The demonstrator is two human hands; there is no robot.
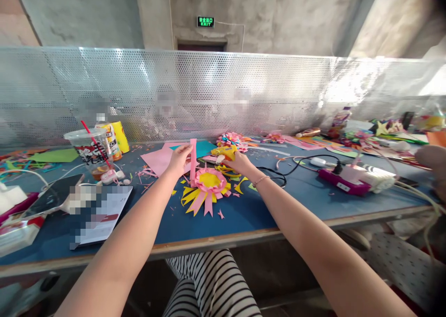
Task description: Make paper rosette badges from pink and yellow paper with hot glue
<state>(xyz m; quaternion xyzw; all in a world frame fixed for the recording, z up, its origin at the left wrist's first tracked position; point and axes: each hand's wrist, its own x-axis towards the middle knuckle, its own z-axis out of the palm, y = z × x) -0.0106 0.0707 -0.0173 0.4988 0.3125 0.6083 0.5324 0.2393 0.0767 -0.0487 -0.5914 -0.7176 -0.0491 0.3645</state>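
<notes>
My left hand (179, 160) pinches an upright pink paper strip (193, 161) that stands over a pink and yellow paper rosette (208, 187) lying on the blue table (251, 215). My right hand (238, 161) grips a yellow glue gun (226, 152) just right of the strip, its nozzle pointing toward the strip. Both arms reach forward from the near table edge. A bracelet sits on my right wrist.
A plastic cup with a red straw (91, 152) and a bottle stand at left, near a phone (52, 197) and papers. A magenta power strip (343, 180) with cables lies at right. Paper flowers (232, 139) and scraps lie by a perforated metal screen (223, 94).
</notes>
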